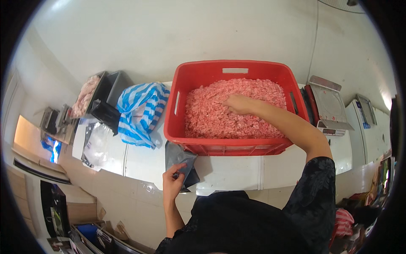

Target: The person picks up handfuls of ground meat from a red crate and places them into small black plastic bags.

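Note:
A large red plastic crate (233, 142) stands on the white tabletop and holds a broad heap of pink ground meat (209, 108). Over the middle of the heap, my right hand (239, 104) touches the meat with bent fingers. Their tips are hidden, so whether they grasp any meat is unclear. Below the crate's near left corner, my left hand (173, 181) pinches the edge of a dark grey plastic bag (177, 155) between thumb and fingers. The bag hangs at the table's front edge.
A blue-and-white striped plastic bag (134, 127) lies left of the crate. Beyond it sit a dark tub (98, 92) with pale meat (85, 95) and a clear plastic bag (101, 141). To the right stands a digital scale (328, 106). A white wall (203, 35) rises behind.

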Demonstrator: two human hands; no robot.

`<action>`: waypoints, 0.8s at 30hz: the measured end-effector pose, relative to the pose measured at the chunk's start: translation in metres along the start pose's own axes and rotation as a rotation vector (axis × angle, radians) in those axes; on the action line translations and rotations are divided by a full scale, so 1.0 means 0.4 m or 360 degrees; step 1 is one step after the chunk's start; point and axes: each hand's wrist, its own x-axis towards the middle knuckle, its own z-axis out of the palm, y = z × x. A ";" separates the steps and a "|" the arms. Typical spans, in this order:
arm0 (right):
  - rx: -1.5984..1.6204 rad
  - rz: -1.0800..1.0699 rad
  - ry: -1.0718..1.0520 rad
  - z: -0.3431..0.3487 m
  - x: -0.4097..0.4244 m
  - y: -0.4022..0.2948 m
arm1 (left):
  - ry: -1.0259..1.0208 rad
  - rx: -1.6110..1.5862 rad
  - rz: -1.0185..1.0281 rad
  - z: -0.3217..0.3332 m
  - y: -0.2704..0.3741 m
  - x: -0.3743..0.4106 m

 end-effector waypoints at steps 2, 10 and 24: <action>0.0088 -0.0001 -0.0009 0.015 0.002 0.023 | 0.0061 -0.0055 -0.0081 -0.009 -0.013 -0.016; -0.0261 0.0064 -0.0108 -0.024 0.010 -0.010 | 0.0208 -0.0107 -0.0203 -0.034 -0.025 -0.039; -0.0211 0.0145 -0.0149 -0.024 0.018 -0.008 | 0.0218 -0.0122 -0.0181 -0.045 -0.010 -0.055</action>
